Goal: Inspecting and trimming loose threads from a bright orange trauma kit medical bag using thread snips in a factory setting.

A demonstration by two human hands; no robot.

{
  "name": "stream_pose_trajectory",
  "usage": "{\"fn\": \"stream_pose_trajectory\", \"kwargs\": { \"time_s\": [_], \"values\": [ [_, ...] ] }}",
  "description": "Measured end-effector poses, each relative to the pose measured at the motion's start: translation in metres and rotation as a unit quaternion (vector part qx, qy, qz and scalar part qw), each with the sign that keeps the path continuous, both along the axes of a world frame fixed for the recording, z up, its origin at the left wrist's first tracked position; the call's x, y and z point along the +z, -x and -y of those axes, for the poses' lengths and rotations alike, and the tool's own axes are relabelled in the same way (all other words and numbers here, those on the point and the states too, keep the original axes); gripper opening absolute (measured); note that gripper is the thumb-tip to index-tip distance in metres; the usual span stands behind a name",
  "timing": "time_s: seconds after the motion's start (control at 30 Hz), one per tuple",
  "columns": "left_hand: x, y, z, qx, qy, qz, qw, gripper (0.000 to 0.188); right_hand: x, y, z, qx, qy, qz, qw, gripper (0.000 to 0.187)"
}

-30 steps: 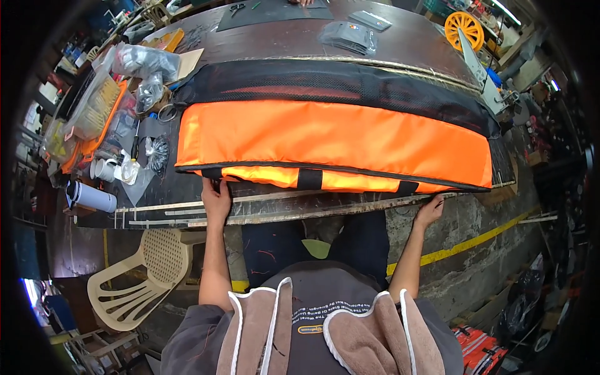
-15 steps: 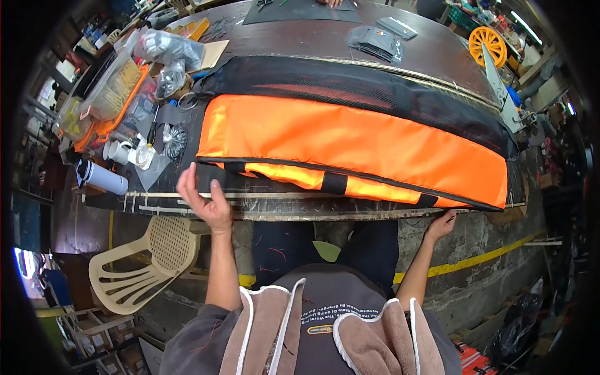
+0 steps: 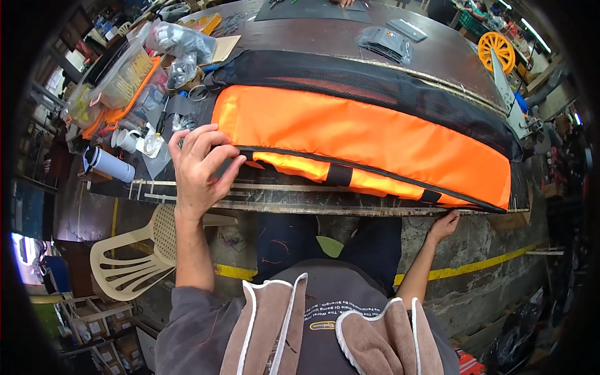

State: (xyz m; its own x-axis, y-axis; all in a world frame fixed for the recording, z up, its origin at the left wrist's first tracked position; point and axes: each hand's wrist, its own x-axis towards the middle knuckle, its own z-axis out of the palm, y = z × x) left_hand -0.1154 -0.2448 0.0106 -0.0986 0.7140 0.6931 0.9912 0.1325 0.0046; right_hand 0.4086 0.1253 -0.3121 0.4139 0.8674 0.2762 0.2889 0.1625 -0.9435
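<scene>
- In the head view, the orange fabric piece lies across the table in front of me, its black-bound front edge slanting down toward my right.
- A strip of dark tabletop runs between that edge and the table's near rim, wider toward my left; at the right, the corner comes right to the rim, so there is little room.
- Behind the orange, black mesh runs along its length; more tabletop lies between it and the grey packets.
- My left hand is at the near left corner, fingers curled, thumb below them (whether they pinch the binding, I cannot tell).
- My right hand is just below the right end, at the table's rim; its fingers are bent, but I cannot tell whether they grip anything.
- Counted: one orange piece, two black straps plainly showing on its front, one yellow wheel at the far right, one white bottle at the left, one beige chair below.
- One other person's hand shows at the far side.
</scene>
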Motion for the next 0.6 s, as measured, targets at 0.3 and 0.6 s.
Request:
{"fn": "stream_pose_trajectory", "kwargs": {
  "time_s": [0.3, 0.6],
  "values": [
    [-0.018, 0.017, -0.011, -0.027, 0.015, -0.078, 0.996, 0.03, 0.002, 0.007, 0.003, -0.011, 0.009, -0.009, 1.0, 0.063],
    [-0.046, -0.002, -0.028, 0.056, -0.047, -0.023, 0.997, 0.027, 0.043, -0.015, 0.009, 0.062, 0.103, -0.181, 0.976, 0.034]
  ]
}}
